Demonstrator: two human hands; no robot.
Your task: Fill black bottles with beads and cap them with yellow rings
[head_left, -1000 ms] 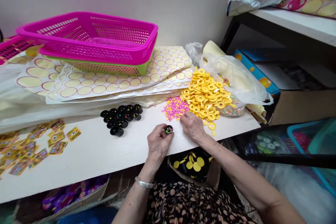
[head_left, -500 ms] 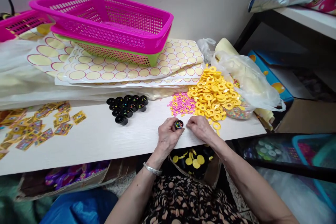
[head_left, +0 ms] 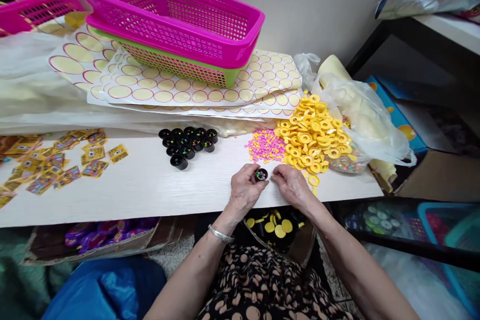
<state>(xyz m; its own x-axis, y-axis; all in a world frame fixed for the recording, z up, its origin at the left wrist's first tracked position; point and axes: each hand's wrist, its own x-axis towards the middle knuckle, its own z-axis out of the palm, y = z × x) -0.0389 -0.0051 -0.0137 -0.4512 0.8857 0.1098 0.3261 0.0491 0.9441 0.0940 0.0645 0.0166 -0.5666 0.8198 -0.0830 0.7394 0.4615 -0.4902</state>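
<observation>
My left hand [head_left: 245, 187] is closed round a small black cup [head_left: 261, 174] whose open top shows multicoloured beads. Just right of the cup, my right hand [head_left: 291, 184] has its fingers pinched together; whatever they hold, if anything, is hidden. Beyond my hands lies a heap of small pink and yellow beads [head_left: 265, 145]. It borders a larger pile of yellow plastic rings with tabs [head_left: 313, 132]. To the left, several black cups [head_left: 187, 141] stand in a cluster, some with coloured bits inside. One of them [head_left: 179, 161] sits at the front of the group.
Small printed cards [head_left: 56, 165] are scattered at the table's left. A pink basket [head_left: 161, 20] rests on a green one over sticker sheets [head_left: 180, 96]. A plastic bag [head_left: 367, 115] lies at the right. Below the table edge, a box holds yellow discs [head_left: 279, 230].
The view has shifted slightly, so the table things appear moved a little to the right and up. My left hand still holds the cup, and my right fingers are still pinched beside it.
</observation>
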